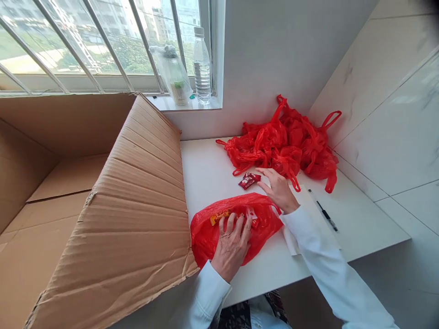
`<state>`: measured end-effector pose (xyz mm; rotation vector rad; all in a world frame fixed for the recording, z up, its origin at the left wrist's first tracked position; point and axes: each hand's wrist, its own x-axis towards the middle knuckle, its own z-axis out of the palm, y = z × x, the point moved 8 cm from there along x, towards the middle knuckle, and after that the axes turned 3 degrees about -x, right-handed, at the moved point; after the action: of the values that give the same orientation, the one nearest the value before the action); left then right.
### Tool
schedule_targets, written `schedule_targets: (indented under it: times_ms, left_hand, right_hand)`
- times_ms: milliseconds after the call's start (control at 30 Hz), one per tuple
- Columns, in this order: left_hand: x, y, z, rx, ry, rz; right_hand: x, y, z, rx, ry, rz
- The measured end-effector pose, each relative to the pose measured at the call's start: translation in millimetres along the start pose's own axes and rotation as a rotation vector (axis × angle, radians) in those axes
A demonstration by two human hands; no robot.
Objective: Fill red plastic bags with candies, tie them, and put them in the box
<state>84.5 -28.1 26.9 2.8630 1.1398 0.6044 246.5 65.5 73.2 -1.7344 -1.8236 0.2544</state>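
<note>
An open red plastic bag lies on the white table in front of me. Inside it show a yellow-orange wrapped snack and a red-and-white packet. My left hand is over the bag's opening, its fingers apart and bent down onto the packets; their undersides are hidden. My right hand is above the bag's right edge, thumb and forefinger apart with nothing between them. Just left of those fingertips, dark red wrapped sweets lie on the table.
A big open cardboard box stands at the left, its flap against the table. Red plastic bags are heaped at the back. A black pen and white paper lie right. A water bottle stands on the windowsill.
</note>
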Motion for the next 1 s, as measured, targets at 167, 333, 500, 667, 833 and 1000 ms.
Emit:
schedule_targets:
  times_ms: [167, 333, 500, 667, 833, 1000]
  left_hand:
    - [-9.9, -13.9, -9.3, -0.019, 0.009, -0.082]
    - [-24.6, -28.7, -18.2, -0.065, 0.018, -0.199]
    - [-20.3, -28.0, -12.1, -0.080, 0.008, -0.265]
    - [-10.8, -18.1, 2.1, -0.081, -0.029, -0.250]
    - [-14.3, -18.7, -2.1, -0.170, -0.110, -0.131]
    - [-19.8, -26.5, -11.8, -0.303, -0.098, -0.127]
  right_hand:
    - [-55.4, -33.8, 24.9, -0.024, -0.279, -0.161]
    - [-77.0, -19.1, 43.3, -0.159, -0.252, -0.082]
    - [-90.9, -16.8, 39.9, -0.266, -0.226, -0.109]
    - [-93.2, -16.4, 41.9, -0.303, -0.201, -0.094]
    - [-90.4, -18.3, 44.7, -0.232, -0.208, -0.103]
    - [-88.9, -22.3, 38.1, -0.142, -0.156, -0.097]
